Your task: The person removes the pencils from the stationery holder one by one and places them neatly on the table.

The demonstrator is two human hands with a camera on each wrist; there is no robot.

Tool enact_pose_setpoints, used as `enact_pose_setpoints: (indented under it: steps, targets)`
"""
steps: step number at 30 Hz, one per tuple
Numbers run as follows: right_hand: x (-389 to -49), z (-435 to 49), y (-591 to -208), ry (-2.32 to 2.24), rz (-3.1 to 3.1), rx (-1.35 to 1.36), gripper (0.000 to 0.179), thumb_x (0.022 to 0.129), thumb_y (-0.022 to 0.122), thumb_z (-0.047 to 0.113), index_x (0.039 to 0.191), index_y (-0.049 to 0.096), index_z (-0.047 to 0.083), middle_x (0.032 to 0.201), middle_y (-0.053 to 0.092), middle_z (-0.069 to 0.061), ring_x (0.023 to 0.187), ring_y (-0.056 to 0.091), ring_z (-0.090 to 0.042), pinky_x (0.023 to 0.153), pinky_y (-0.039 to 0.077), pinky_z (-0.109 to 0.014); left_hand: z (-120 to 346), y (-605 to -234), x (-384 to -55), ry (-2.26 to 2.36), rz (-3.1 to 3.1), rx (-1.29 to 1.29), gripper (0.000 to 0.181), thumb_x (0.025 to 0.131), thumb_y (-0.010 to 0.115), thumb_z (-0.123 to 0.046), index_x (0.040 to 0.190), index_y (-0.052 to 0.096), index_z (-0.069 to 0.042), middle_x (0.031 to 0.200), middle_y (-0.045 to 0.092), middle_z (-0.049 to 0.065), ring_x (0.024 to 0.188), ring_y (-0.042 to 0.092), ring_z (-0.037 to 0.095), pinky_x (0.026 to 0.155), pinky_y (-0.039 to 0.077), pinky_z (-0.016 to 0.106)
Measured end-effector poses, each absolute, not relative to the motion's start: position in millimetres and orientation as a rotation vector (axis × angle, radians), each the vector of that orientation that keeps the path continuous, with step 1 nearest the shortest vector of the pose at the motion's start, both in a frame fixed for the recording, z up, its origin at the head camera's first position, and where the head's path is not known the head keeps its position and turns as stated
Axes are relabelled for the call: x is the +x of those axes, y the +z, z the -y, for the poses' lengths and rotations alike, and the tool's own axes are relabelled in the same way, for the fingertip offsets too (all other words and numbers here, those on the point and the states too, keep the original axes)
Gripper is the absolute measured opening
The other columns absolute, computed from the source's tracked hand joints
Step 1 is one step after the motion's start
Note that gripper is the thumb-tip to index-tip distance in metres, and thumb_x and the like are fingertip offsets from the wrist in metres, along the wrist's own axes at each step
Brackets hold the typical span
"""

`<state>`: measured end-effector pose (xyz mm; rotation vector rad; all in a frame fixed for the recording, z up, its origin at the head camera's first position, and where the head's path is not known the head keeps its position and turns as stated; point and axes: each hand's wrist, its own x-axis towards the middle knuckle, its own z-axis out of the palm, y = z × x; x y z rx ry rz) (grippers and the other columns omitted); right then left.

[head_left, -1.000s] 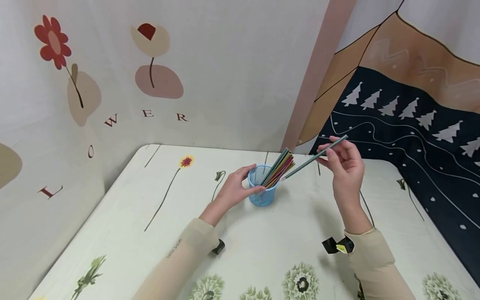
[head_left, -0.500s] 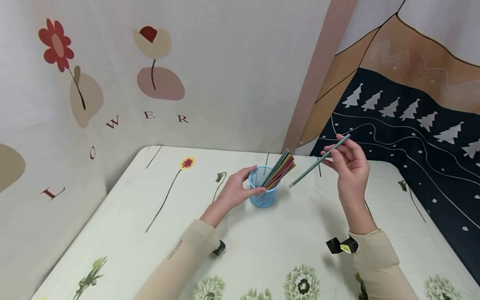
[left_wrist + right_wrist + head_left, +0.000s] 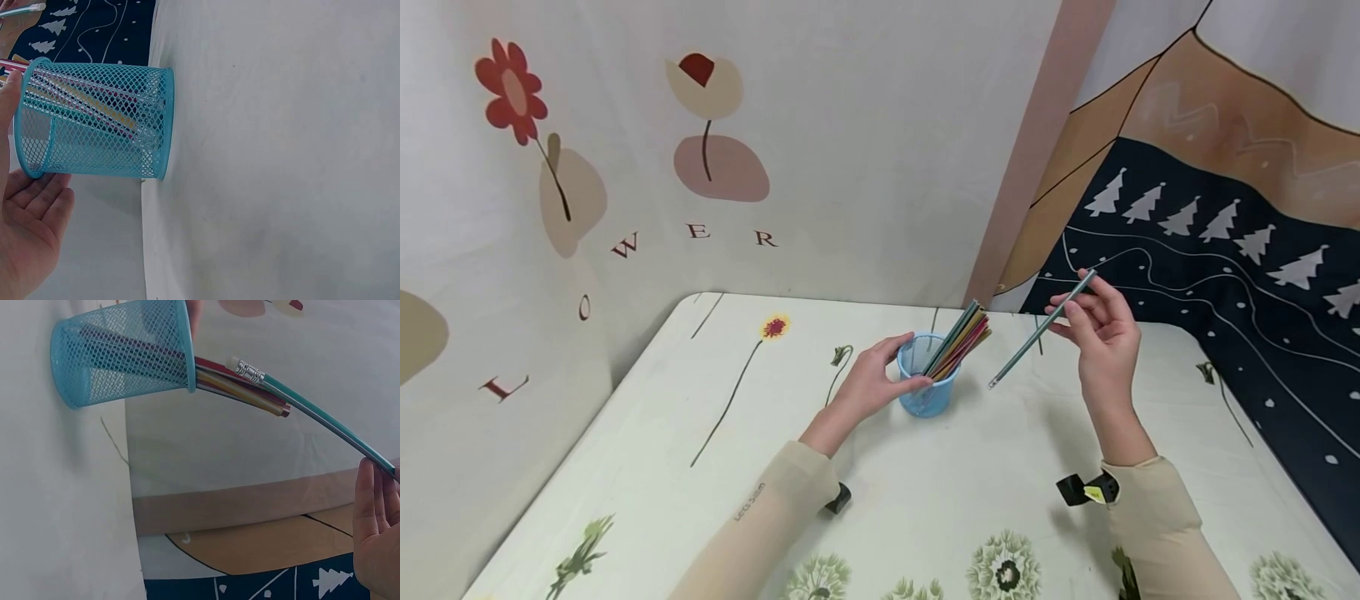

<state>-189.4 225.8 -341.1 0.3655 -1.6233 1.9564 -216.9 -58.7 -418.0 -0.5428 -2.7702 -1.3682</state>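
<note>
A light blue mesh pencil cup (image 3: 925,403) stands upright on the table, with several pencils (image 3: 959,340) leaning to the right in it, among them green, yellow and dark red ones. My left hand (image 3: 867,377) holds the cup at its rim, thumb on the near side and fingers on the far left side. To the right of the cup, my right hand (image 3: 1105,335) pinches a green pencil (image 3: 1036,337) near its upper end, up in the air. That pencil slants down toward the cup, its white eraser (image 3: 232,364) and silver band at the lower end.
A white tablecloth (image 3: 955,492) printed with flowers covers the table. Behind it hangs a pale curtain (image 3: 865,167) with printed flowers and letters. At the right is a dark blue cloth (image 3: 1240,275) with white trees.
The green pencil in my right hand has moved right, away from the cup, and now points more steeply down. My left hand and the cup stay in place.
</note>
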Motion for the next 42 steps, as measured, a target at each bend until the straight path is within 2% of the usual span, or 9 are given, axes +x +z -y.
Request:
enact_pose_setpoints:
  steps: [8,14,25,31,42]
  targets:
    - [-195,-229,-347,1.961,1.644,0.283,0.043,0.096,0.061,0.000,0.138,0.053,0.000,0.095,0.074,0.000,0.085,0.075,-0.009,0.073,0.063,-0.022,59,-418,-217,-1.356,2.766,-0.549,0.083,0.081,0.081,-0.042,0.150,0.045,-0.013,0.150,0.051,0.011,0.134,0.054,0.033,0.110,0.051,0.043]
    - [-200,-233,-355,1.975,1.658,0.222,0.040,0.096,0.061,-0.001,0.135,0.056,0.005,0.094,0.074,0.001,0.084,0.075,-0.008,0.072,0.063,-0.021,58,-418,-216,-1.360,2.771,-0.542,0.083,0.080,0.082,-0.041,0.150,0.045,-0.014,0.150,0.051,0.011,0.135,0.054,0.032,0.110,0.051,0.043]
    - [-209,-240,-369,1.987,1.738,0.114,0.043,0.097,0.060,0.001,0.139,0.052,0.003,0.094,0.074,0.003,0.084,0.074,-0.006,0.073,0.062,-0.019,58,-419,-217,-1.365,2.773,-0.533,0.083,0.081,0.082,-0.041,0.150,0.045,-0.013,0.150,0.051,0.011,0.135,0.054,0.033,0.110,0.050,0.043]
    - [-214,-241,-376,2.014,1.795,0.035,0.043,0.096,0.061,0.001,0.138,0.054,0.010,0.092,0.074,0.007,0.081,0.073,-0.003,0.073,0.062,-0.018,58,-419,-216,-1.365,2.774,-0.535,0.083,0.080,0.082,-0.040,0.150,0.045,-0.013,0.150,0.051,0.011,0.135,0.054,0.033,0.110,0.050,0.043]
    - [-221,-242,-386,1.975,1.956,-0.063,0.046,0.097,0.062,0.005,0.142,0.053,0.011,0.090,0.074,0.016,0.080,0.072,0.002,0.071,0.060,-0.013,59,-417,-216,-1.358,2.766,-0.541,0.083,0.080,0.082,-0.040,0.150,0.045,-0.013,0.149,0.052,0.011,0.135,0.055,0.032,0.110,0.050,0.042]
